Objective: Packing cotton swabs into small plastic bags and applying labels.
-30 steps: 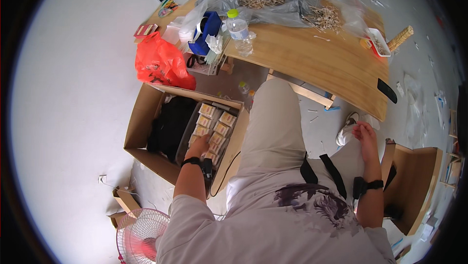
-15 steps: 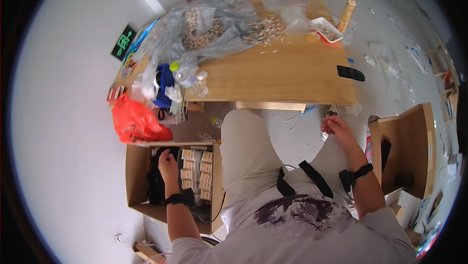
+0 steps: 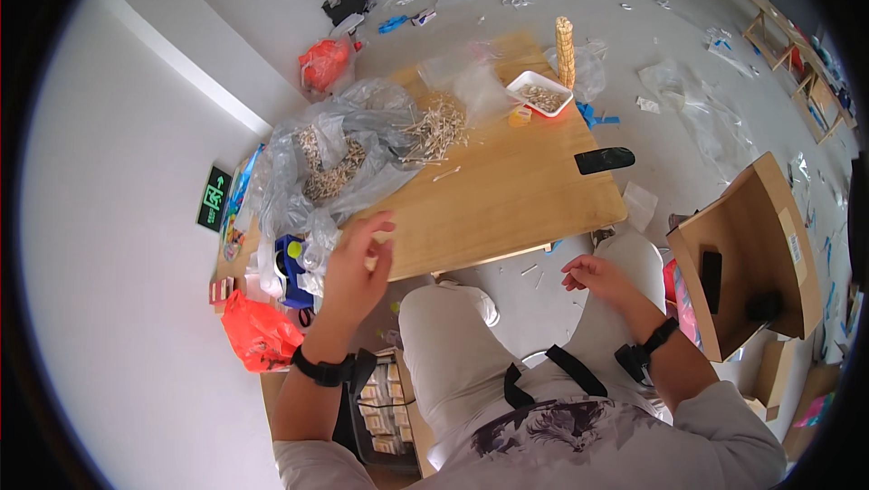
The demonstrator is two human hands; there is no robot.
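My left hand (image 3: 356,268) hangs over the near left edge of the wooden table (image 3: 507,191), thumb and fingers apart and curved, holding nothing I can see. Beyond it a grey plastic bag (image 3: 371,164) lies spread on the table, with a heap of cotton swabs (image 3: 333,169) in it. A looser pile of swabs (image 3: 439,128) lies beside the bag. My right hand (image 3: 597,275) is over my right thigh, below the table's near edge, with its fingers loosely bent and apart and nothing visible in it. Both wrists wear black straps.
A white tray (image 3: 540,92) with swabs stands at the far right, near a tall tan cylinder (image 3: 565,51). A black phone-like slab (image 3: 605,160) lies at the right edge. Cardboard boxes (image 3: 751,246) flank me. A red bag (image 3: 258,332) and blue container (image 3: 291,273) are left.
My left hand has risen from the left box to the table's near left edge. My right hand has shifted slightly left and down in the picture. The view has turned.
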